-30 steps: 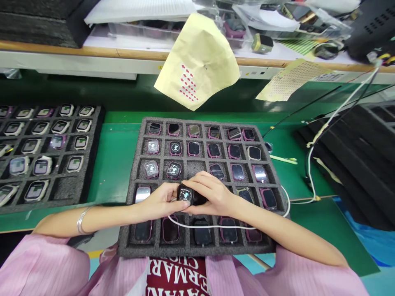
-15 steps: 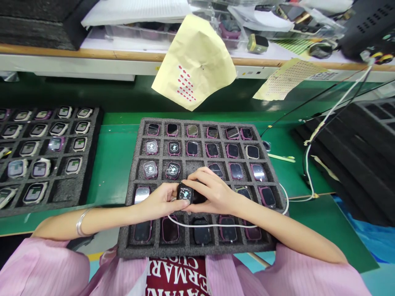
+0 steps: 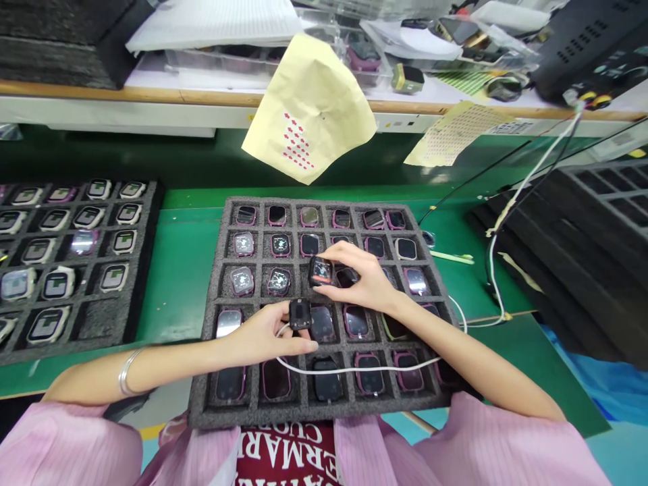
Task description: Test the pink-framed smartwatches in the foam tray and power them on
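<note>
Left hand (image 3: 277, 332): holds a black cradle (image 3: 300, 314) over the grey tray (image 3: 253, 414)
Right hand (image 3: 363, 277): grips a black watch (image 3: 322, 271), screen lit, over the grey tray
White cable (image 3: 354, 370): runs from the cradle across the grey tray, past its right side
Grey tray: on the green bench (image 3: 179, 270), holding mostly purple-framed watches (image 3: 357, 320)
Second tray (image 3: 98, 322): left of the grey tray, holding mostly pale-framed watches (image 3: 112, 277)
Yellow paper (image 3: 324, 101): beyond the grey tray, marked with red arrows
Foam stack (image 3: 549, 270): right of the grey tray

Left hand (image 3: 273, 332): fingers curled, thumb extended.
Right hand (image 3: 362, 275): pinch grip, farther forward than left.
Forearms (image 3: 185, 361): angled inward, converging.
</note>
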Demonstrator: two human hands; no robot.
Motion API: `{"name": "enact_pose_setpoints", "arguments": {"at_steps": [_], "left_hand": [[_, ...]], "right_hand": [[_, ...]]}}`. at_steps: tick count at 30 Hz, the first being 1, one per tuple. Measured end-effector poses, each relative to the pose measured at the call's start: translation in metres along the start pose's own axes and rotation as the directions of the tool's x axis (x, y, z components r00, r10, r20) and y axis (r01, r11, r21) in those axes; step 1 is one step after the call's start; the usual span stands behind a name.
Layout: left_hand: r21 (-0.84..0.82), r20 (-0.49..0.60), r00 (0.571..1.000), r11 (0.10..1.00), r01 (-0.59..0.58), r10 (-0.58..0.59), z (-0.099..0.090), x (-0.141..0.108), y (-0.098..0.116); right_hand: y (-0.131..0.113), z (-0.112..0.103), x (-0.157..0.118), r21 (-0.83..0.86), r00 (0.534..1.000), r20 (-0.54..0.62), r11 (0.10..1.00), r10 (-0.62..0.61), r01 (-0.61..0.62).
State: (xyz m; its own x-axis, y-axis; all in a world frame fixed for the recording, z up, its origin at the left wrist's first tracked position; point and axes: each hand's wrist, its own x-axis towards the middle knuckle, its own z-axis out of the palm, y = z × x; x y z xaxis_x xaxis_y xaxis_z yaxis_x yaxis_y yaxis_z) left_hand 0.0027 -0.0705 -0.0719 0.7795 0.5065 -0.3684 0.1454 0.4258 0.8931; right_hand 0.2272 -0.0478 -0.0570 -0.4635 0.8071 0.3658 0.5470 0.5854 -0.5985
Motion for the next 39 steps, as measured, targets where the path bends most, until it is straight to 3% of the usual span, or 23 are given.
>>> {"name": "enact_pose_setpoints", "arguments": {"at_steps": [4, 9, 12, 15, 17, 21, 23, 28, 33, 36, 39], "left_hand": [[-0.034, 0.001, 1.000, 0.999, -0.003, 0.003, 0.002, 0.001, 0.001], [-0.042, 0.030, 0.997, 0.996, 0.075, -0.074, 0.005, 0.003, 0.008], [-0.061, 0.040, 0.992, 0.990, 0.125, -0.123, 0.012, 0.008, 0.019], [-0.053, 0.065, 0.993, 0.993, 0.101, -0.097, 0.019, 0.018, 0.030], [-0.050, 0.070, 0.995, 0.996, 0.081, -0.077, 0.022, 0.025, 0.035], [-0.069, 0.021, 0.995, 0.993, 0.098, -0.097, 0.023, 0.034, 0.032], [-0.065, 0.015, 0.995, 0.993, 0.099, -0.099, 0.021, 0.036, 0.028], [-0.011, -0.002, 1.000, 1.000, 0.000, -0.001, 0.020, 0.036, 0.018], [0.009, -0.098, 0.995, 1.000, 0.019, -0.018, 0.026, 0.037, 0.014], [-0.030, -0.166, 0.985, 0.998, -0.051, 0.045, 0.029, 0.038, 0.011], [-0.042, -0.145, 0.985, 0.994, -0.101, 0.094, 0.029, 0.039, 0.007]], "right_hand": [[0.005, -0.016, 0.000, -0.283, 0.965, 0.260, 0.958, 0.038, 0.038], [0.000, -0.055, -0.008, -0.453, 0.913, 0.392, 0.887, 0.111, 0.087], [0.005, -0.064, -0.013, -0.480, 0.863, 0.480, 0.871, 0.159, 0.107], [0.012, -0.063, -0.015, -0.463, 0.865, 0.471, 0.883, 0.172, 0.076], [0.014, -0.065, -0.016, -0.392, 0.891, 0.420, 0.920, 0.170, 0.010], [0.000, -0.065, -0.018, -0.062, 0.959, 0.254, 0.991, 0.127, -0.115], [-0.013, -0.058, -0.021, 0.024, 0.961, 0.253, 0.993, 0.109, -0.119], [-0.027, -0.028, -0.028, -0.111, 0.945, 0.297, 0.988, 0.134, -0.106], [-0.019, -0.017, -0.035, -0.151, 0.973, 0.232, 0.988, 0.011, 0.024], [-0.015, -0.012, -0.042, -0.102, 0.983, 0.182, 0.993, -0.034, 0.053], [-0.011, -0.004, -0.049, -0.008, 0.993, 0.078, 0.996, -0.085, 0.086]]}}
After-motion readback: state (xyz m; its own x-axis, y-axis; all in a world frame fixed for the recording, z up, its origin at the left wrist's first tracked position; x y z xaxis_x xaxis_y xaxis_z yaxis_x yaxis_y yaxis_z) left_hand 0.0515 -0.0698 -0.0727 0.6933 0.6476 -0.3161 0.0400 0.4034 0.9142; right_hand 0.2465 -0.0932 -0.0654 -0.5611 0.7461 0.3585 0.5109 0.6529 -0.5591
